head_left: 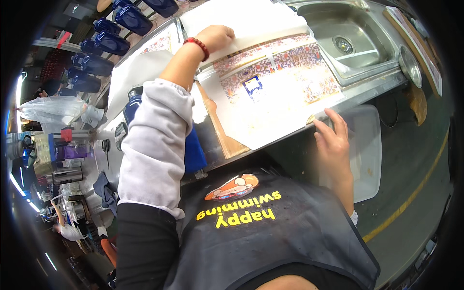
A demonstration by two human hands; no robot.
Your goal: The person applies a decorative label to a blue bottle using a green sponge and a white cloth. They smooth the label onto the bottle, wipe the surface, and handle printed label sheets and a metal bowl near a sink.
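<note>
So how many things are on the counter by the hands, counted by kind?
Printed sheets under the hands: 1
Plain white sheets: 1
Wooden boards: 1
Steel sinks: 1
White plastic tubs beside the counter: 1
Hands on the printed sheet: 2, left hand and right hand
Total: 7

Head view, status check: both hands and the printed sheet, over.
Left hand pressing far edge of large white printed paper sheet. Right hand fingertips at near corner. Wooden stick lies beside the sheet.

Pale grey sleeve cover [152, 145] over black sleeve, red bead bracelet [198, 47], dark apron [270, 241] with yellow lettering and cartoon figure
</note>
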